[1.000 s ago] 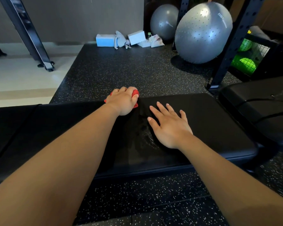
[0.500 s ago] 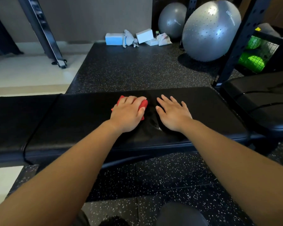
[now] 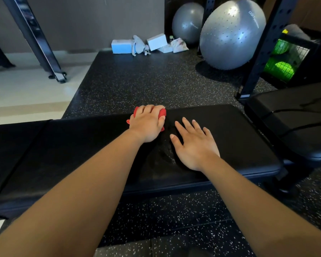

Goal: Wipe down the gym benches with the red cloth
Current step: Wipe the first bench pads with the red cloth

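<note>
Right now the person is leaning over a black padded bench, and the wiping is plainly under way. The left hand is curled over the red cloth, fingers closed down on it, pressing it to the pad at the far edge; only bits of red peek out past the knuckles and beside the wrist. The right hand lies flat just beside it, fingers spread, palm on the vinyl, holding nothing, and to my eye it is simply bracing.

Between the two hands there is a dull, streaky patch on the pad, which I take for dampness or smear. I'd judge this bench only partly done: the long stretch of pad to the left shows no such marks, though dark vinyl hides a lot.

The next move, I reckon, calls for drawing the cloth back toward the near edge with steady pressure, then working sideways in overlapping passes. The braced hand will need to shift out of the way. A second bench stands close on the right, apparently awaiting its turn.
</note>
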A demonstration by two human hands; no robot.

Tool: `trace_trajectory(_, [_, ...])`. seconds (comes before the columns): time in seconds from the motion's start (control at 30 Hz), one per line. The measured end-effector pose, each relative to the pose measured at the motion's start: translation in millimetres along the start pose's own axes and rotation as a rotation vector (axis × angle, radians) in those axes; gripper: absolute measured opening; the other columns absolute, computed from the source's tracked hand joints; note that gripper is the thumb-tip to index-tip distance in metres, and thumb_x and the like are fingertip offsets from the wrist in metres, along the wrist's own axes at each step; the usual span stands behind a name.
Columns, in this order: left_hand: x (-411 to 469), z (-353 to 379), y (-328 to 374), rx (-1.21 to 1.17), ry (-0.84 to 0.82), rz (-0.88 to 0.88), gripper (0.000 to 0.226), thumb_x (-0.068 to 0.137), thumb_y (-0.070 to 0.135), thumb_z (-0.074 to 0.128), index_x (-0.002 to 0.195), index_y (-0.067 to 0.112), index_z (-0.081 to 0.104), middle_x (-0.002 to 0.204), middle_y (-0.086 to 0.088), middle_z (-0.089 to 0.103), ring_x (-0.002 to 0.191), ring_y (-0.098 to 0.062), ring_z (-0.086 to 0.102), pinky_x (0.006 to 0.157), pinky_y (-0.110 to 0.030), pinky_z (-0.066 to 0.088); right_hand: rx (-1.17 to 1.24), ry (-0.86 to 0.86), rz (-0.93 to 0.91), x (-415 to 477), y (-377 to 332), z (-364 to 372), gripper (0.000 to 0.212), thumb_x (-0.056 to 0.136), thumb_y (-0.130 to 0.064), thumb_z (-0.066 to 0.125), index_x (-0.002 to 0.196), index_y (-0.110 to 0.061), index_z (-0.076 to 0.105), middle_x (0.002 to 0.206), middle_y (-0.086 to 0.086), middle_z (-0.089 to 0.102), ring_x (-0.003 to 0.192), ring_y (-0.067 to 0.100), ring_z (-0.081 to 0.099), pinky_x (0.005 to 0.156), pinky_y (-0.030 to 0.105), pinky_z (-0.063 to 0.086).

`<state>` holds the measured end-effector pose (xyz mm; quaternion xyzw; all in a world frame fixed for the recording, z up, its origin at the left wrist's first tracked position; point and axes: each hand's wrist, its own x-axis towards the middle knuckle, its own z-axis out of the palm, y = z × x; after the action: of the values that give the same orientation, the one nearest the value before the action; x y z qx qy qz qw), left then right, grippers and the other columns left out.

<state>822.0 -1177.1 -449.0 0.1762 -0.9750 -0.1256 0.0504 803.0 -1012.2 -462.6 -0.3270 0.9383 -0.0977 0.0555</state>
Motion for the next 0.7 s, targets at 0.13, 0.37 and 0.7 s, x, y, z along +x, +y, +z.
trace_trajectory(0.13, [15,-3,3,0.001,-0.048,-0.037,0.045,0.100,0.040,0.028,0.145,0.034,0.023,0.151,0.000,0.025,0.141,-0.027,0.015,0.112,-0.049,0.019,-0.002,-0.010,0.000,0,-1,0,0.058,0.098,-0.053,0.013,0.152,-0.032,0.006,0.160,-0.009,-0.005,0.147,0.015,-0.008,0.119,0.040,-0.002])
trace_trajectory(0.37, [0,-4,0,-0.002,-0.010,0.003,0.046,0.100,0.040,0.028,0.145,0.031,0.024,0.149,-0.001,0.029,0.138,-0.027,0.020,0.110,-0.046,0.023,0.005,-0.017,-0.004,1,0,-2,0.058,0.099,-0.052,0.015,0.152,-0.031,0.009,0.160,-0.008,-0.002,0.147,0.016,-0.006,0.119,0.041,-0.001])
trace_trajectory(0.7, [-117,-6,-19,-0.023,0.036,0.136,0.046,0.099,0.042,0.032,0.144,0.033,0.028,0.146,0.003,0.034,0.137,-0.019,0.023,0.111,-0.046,0.024,0.033,-0.023,-0.027,-5,0,-3,0.057,0.100,-0.050,0.015,0.152,-0.026,0.015,0.160,-0.007,0.004,0.147,0.017,0.000,0.118,0.041,0.001])
